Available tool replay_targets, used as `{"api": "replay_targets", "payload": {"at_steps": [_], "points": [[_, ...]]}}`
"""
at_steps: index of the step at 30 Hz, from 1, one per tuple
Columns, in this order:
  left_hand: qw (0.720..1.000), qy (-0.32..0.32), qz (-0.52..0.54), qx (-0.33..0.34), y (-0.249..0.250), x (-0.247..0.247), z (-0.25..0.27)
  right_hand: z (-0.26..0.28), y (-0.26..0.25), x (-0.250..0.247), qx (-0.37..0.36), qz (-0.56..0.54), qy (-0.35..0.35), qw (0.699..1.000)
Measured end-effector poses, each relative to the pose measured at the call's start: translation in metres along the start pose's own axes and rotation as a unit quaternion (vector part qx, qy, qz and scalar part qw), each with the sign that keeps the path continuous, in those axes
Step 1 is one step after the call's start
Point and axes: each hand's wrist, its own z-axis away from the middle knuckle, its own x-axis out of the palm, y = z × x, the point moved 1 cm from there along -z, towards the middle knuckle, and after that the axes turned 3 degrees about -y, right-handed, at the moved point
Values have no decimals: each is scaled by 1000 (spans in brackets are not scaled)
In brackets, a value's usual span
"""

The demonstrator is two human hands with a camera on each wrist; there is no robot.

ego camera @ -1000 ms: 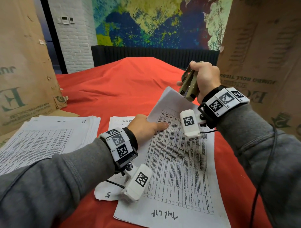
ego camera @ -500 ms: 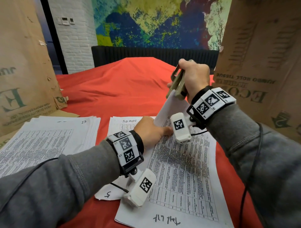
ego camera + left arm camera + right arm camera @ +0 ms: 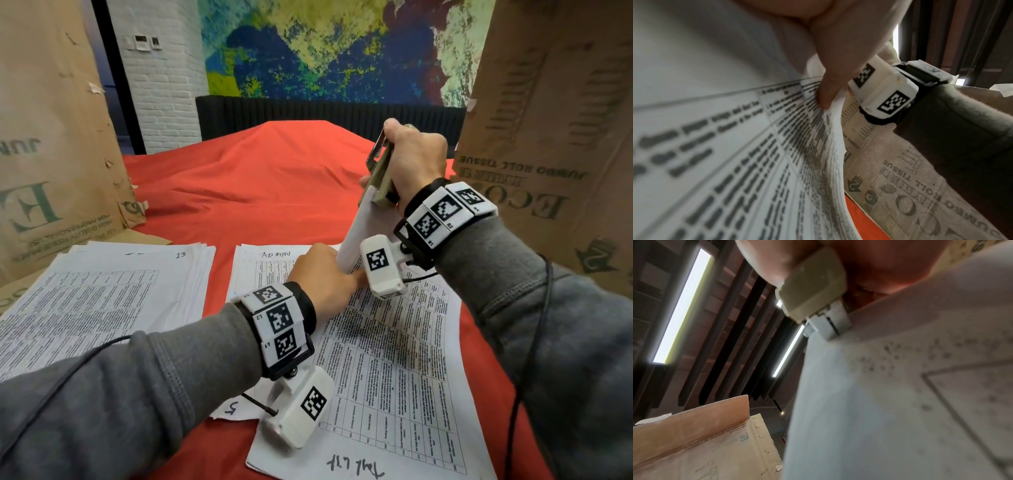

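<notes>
A stapled set of printed table sheets [image 3: 394,359] lies on the red tablecloth [image 3: 246,192] in front of me. My right hand [image 3: 418,161] grips a beige stapler [image 3: 380,174] whose mouth is clamped on the set's far corner. That corner [image 3: 358,233] is lifted and folded up off the table. The right wrist view shows the stapler [image 3: 816,293] biting the paper edge. My left hand [image 3: 322,277] rests on the sheets at the foot of the fold. In the left wrist view one finger [image 3: 826,95] presses down on the printed page.
A thick stack of similar sheets [image 3: 102,284] lies at the left, and a loose sheet marked "ADMIN" [image 3: 263,260] sits under the set. Tall cardboard boxes stand at the left [image 3: 51,137] and the right [image 3: 555,137]. A dark radiator [image 3: 325,116] lines the far wall.
My right hand has carried the stapler up and to the left, pulling the clamped paper corner higher and folding it over. The left hand has stayed on the sheets, shifting slightly right.
</notes>
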Motion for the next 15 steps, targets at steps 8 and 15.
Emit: {"api": "replay_targets", "payload": {"at_steps": [8,15], "points": [[999,12,-32,2,5,0,6,-3,-3,3,1,-9,0,1000],[999,23,-42,4,5,3,8,-2,-2,3,1,10,45,999]]}}
